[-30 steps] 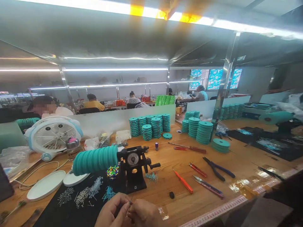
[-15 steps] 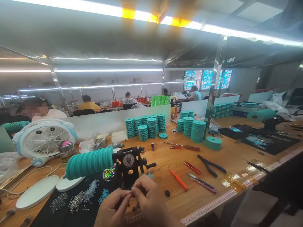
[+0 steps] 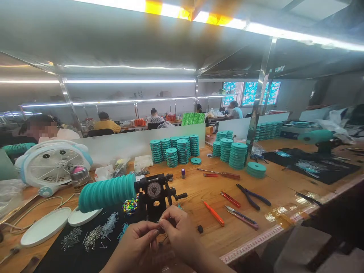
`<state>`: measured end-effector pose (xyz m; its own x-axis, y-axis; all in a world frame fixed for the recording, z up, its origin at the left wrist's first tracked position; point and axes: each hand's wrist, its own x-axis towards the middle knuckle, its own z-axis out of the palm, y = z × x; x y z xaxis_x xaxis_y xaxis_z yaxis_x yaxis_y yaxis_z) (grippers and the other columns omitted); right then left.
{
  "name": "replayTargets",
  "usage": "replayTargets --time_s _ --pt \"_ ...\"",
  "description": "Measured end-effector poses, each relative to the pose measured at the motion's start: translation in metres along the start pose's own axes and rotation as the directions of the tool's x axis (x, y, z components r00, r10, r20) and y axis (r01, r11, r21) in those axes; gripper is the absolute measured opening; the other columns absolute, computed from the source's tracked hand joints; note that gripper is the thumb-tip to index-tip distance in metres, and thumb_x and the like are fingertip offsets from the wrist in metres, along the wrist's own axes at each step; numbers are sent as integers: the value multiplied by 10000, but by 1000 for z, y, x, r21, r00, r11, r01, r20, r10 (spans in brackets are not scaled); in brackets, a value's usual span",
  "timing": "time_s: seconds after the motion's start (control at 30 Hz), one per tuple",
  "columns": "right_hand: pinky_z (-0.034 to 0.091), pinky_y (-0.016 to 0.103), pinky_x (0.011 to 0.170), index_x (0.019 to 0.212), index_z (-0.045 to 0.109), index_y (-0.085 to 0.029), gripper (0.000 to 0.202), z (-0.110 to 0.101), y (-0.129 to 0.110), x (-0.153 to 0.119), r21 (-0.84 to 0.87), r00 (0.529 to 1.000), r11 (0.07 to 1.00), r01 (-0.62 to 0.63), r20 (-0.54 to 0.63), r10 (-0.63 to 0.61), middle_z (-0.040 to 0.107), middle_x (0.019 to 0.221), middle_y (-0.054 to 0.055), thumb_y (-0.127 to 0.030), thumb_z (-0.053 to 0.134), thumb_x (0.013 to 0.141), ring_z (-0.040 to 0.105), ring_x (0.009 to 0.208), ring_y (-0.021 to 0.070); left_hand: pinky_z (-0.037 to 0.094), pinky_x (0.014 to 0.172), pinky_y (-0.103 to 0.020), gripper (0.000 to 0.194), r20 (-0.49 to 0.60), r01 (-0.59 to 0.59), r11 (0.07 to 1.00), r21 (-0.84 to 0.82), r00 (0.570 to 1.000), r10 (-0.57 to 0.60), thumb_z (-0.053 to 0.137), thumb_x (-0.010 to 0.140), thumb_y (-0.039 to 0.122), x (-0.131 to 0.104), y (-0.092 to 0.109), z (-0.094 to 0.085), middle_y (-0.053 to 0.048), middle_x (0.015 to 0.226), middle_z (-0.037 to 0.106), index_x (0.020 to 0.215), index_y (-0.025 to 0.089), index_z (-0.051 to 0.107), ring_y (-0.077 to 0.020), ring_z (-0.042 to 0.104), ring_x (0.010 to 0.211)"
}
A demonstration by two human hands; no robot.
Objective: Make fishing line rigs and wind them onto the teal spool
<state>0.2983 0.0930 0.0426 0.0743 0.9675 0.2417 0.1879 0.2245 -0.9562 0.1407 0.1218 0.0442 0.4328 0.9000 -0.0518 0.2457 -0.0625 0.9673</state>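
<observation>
My left hand [image 3: 136, 242] and my right hand [image 3: 179, 229] meet at the bottom centre, fingertips pinched together. Between them is something small, too tiny to make out. Just beyond stands a black crank device [image 3: 155, 191] with a dial, bearing a ribbed teal roll [image 3: 108, 192] that points left. On the black mat [image 3: 57, 259] to the left lie piles of silvery pieces [image 3: 92, 238], pale clear pieces [image 3: 109, 225] and multicoloured beads [image 3: 130, 206]. Some teal pins [image 3: 123, 230] are partly hidden by my left hand.
Right of my hands lie an orange tool [image 3: 213, 213], snips [image 3: 241, 218], pliers [image 3: 253, 196] and a screwdriver [image 3: 230, 175]. Teal spool stacks [image 3: 182, 151] stand behind. White trays [image 3: 47, 227] and a fan [image 3: 55, 163] are at left. Several people sit beyond the divider [image 3: 122, 144].
Both hands have moved slightly upward in the view, still pinched together, and more of the forearms shows. The whole view has shifted a little.
</observation>
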Motion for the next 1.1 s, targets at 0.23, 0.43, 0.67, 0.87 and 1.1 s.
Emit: replayTargets --time_s 0.23,0.43,0.67,0.87,1.1 --pt "396 272 640 648 515 -173 145 2 4 -3 -27 999 999 44 1 -44 549 705 18 -152 505 791 528 693 161 378 539 -229 206 -51 -70 990 123 996 76 636 747 359 -2 7 4 11 534 597 699 185 736 -130 500 534" --pt "418 293 730 718 490 -179 114 -3 9 -5 -72 963 963 258 -65 -263 551 841 46 -174 485 831 532 822 174 213 361 -208 339 -104 26 991 -131 994 -40 668 686 523 -5 1 10 55 429 524 700 186 635 -63 306 327" --pt "333 190 374 819 534 -145 323 -7 6 -4 497 982 857 -139 181 54 605 657 28 -464 583 817 480 421 88 180 405 -205 321 -120 122 971 -208 982 -149 733 622 463 -10 13 10 75 450 465 652 162 624 -57 290 389" --pt "479 255 570 746 489 -165 265 -10 10 -4 395 984 918 -32 173 -40 570 607 -14 -372 642 806 574 556 120 179 423 -217 231 -54 171 974 -148 982 -181 708 655 382 -7 9 6 77 489 474 626 177 607 -64 274 407" --pt "463 265 616 931 619 -163 175 -11 12 -8 167 971 985 50 222 -87 562 688 -18 -264 642 791 570 609 121 258 427 -201 259 -45 101 992 -75 993 -105 736 654 393 -9 17 8 62 521 508 621 160 629 -79 370 452"
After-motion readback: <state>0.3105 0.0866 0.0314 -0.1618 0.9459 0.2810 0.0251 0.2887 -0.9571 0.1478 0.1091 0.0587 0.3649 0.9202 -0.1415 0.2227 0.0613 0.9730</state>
